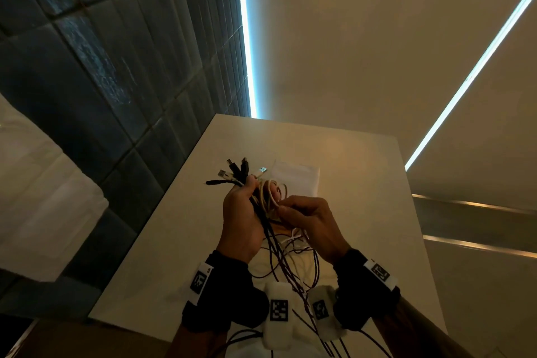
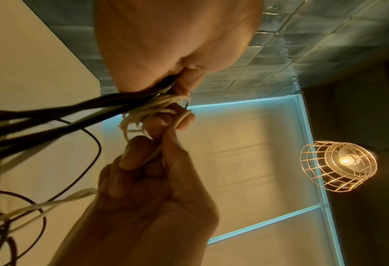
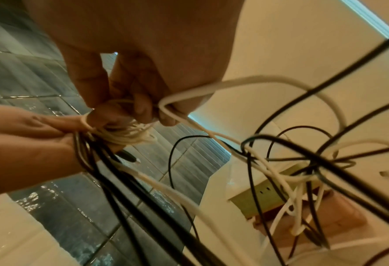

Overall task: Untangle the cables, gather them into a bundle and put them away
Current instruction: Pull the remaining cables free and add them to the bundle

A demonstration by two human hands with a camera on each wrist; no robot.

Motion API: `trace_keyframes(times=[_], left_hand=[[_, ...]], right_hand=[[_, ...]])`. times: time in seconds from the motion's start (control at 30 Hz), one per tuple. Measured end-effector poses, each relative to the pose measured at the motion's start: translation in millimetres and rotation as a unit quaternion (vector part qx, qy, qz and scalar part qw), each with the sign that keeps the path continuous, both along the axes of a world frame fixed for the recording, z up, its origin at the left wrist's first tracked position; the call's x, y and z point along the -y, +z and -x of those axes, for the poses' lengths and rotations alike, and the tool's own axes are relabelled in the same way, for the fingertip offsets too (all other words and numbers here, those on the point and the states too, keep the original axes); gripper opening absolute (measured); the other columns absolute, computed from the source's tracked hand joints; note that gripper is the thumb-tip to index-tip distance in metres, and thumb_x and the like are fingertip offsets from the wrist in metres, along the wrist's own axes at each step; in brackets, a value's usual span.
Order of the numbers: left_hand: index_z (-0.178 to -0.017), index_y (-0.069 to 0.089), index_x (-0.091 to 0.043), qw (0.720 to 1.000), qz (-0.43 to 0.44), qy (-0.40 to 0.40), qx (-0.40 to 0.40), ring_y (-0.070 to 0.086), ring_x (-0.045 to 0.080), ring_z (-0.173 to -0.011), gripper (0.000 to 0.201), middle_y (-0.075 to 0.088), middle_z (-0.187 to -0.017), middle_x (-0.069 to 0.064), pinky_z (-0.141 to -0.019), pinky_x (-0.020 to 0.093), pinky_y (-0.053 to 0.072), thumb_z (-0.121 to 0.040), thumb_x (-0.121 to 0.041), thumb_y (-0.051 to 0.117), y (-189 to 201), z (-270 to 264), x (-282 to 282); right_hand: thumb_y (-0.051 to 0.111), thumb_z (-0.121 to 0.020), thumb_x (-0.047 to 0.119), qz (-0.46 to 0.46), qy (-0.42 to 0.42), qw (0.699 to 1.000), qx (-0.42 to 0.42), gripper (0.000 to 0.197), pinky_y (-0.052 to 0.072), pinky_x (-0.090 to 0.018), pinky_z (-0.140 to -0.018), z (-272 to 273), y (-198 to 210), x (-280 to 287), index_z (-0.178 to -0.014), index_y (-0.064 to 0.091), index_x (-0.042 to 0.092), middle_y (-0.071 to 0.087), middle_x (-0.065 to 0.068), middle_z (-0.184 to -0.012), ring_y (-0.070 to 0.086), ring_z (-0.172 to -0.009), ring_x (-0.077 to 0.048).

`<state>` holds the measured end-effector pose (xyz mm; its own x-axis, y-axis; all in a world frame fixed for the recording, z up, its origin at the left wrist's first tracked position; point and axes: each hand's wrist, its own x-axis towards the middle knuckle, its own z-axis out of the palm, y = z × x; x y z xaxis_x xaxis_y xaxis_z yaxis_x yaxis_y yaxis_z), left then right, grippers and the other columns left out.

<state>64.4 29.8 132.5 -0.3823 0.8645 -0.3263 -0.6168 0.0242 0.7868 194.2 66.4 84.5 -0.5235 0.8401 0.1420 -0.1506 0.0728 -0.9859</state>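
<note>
Over the white table [image 1: 363, 171] my left hand [image 1: 242, 215] grips a bundle of black and white cables [image 1: 263, 206], with their plug ends [image 1: 236, 170] fanning out past the fingers. A white cable [image 2: 152, 109] is looped several times round the bundle. My right hand [image 1: 305, 218] pinches that white cable [image 3: 188, 93] just beside the loops [image 3: 125, 133]. The loose cable tails [image 1: 290, 264] hang tangled down between my wrists towards my lap, knotted together in the right wrist view [image 3: 302, 171].
A white pouch [image 1: 295, 180] lies flat on the table just beyond my hands. A dark tiled wall [image 1: 101, 67] runs along the left of the table. A wire-caged lamp [image 2: 339, 165] hangs overhead.
</note>
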Motion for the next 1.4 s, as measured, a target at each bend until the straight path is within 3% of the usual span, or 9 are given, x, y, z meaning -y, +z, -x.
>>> trace_keyframes(times=[0.1,0.27,0.37,0.67,0.83,0.97,1.07,1.2,1.4], left_hand=[[-0.075,0.051,-0.007,1.0,-0.017,-0.006,0.024,0.049,0.015,-0.05,0.037,0.054,-0.057,0.004,-0.056,0.029,0.04,-0.104,-0.023,0.034,5,-4,1],[-0.076,0.042,-0.012,0.996,-0.061,0.018,0.059,0.037,0.013,-0.05,0.031,0.042,-0.062,0.001,-0.056,0.028,0.033,-0.104,-0.021,0.033,8,0,-2],[-0.081,0.042,-0.012,0.995,-0.071,0.021,0.06,0.033,0.011,-0.048,0.026,0.04,-0.063,0.0,-0.051,0.027,0.033,-0.104,-0.02,0.033,3,2,-1],[-0.075,0.038,-0.016,0.996,-0.07,0.033,0.049,0.028,0.008,-0.044,0.028,0.037,-0.06,-0.002,-0.045,0.023,0.025,-0.103,-0.018,0.033,1,11,1],[-0.075,0.039,-0.015,0.996,-0.059,0.042,0.044,0.029,0.008,-0.043,0.029,0.038,-0.06,-0.002,-0.042,0.022,0.027,-0.104,-0.018,0.033,2,10,0],[-0.076,0.038,-0.015,0.999,-0.016,0.05,0.006,0.03,0.008,-0.041,0.029,0.037,-0.061,-0.001,-0.04,0.021,0.028,-0.104,-0.017,0.033,-3,12,-4],[-0.074,0.04,-0.013,0.997,0.019,0.068,-0.026,0.032,0.009,-0.04,0.03,0.038,-0.057,-0.001,-0.04,0.021,0.028,-0.103,-0.018,0.034,-9,14,-6],[-0.078,0.043,-0.01,0.994,0.061,0.074,-0.041,0.039,0.012,-0.042,0.028,0.045,-0.054,0.001,-0.044,0.024,0.032,-0.103,-0.019,0.035,-13,8,-6],[-0.088,0.058,-0.009,0.991,0.098,0.063,-0.073,0.061,0.024,-0.067,0.027,0.065,-0.061,0.004,-0.076,0.043,0.05,-0.102,-0.021,0.039,-11,-7,-8]], right_hand=[[0.061,-0.091,0.008,0.0,0.016,1.0,0.016,0.018,0.043,-0.025,-0.06,-2,-4,-4,-0.079,0.074,0.005,0.058,-0.026,-0.067,0.052,-0.063,-0.022],[0.056,-0.096,0.01,0.015,0.015,0.997,0.071,0.038,0.037,-0.018,-0.055,-7,-32,-8,-0.063,0.068,0.025,0.059,0.009,-0.056,0.05,-0.06,-0.016],[0.055,-0.096,0.012,0.041,-0.003,0.994,0.106,0.032,0.037,-0.014,-0.055,-11,-51,-10,-0.067,0.067,0.013,0.063,0.011,-0.056,0.052,-0.057,-0.003],[0.059,-0.091,0.024,0.051,-0.053,0.986,0.151,0.032,0.037,-0.019,-0.057,-21,-104,-21,-0.069,0.068,0.003,0.052,0.004,-0.06,0.045,-0.056,-0.007],[0.055,-0.09,0.014,0.07,-0.079,0.974,0.202,0.028,0.036,-0.028,-0.06,-24,-123,-25,-0.064,0.064,0.014,0.052,0.004,-0.06,0.043,-0.058,-0.01],[0.06,-0.09,0.008,0.082,-0.151,0.967,0.189,0.023,0.045,-0.024,-0.057,-22,-106,-28,-0.071,0.066,-0.003,0.062,-0.012,-0.064,0.056,-0.06,-0.014],[0.061,-0.089,0.003,0.086,-0.188,0.973,0.106,0.017,0.043,-0.015,-0.05,-18,-77,-27,-0.078,0.065,-0.009,0.058,0.0,-0.059,0.053,-0.05,-0.001],[0.065,-0.089,0.006,0.023,-0.193,0.981,0.029,0.014,0.041,-0.02,-0.055,-8,-38,-22,-0.08,0.063,-0.005,0.054,0.001,-0.063,0.047,-0.057,-0.008],[0.062,-0.091,0.002,-0.069,-0.17,0.983,-0.026,0.008,0.048,-0.021,-0.064,11,-1,-2,-0.087,0.067,-0.002,0.066,-0.004,-0.076,0.058,-0.068,-0.009]])
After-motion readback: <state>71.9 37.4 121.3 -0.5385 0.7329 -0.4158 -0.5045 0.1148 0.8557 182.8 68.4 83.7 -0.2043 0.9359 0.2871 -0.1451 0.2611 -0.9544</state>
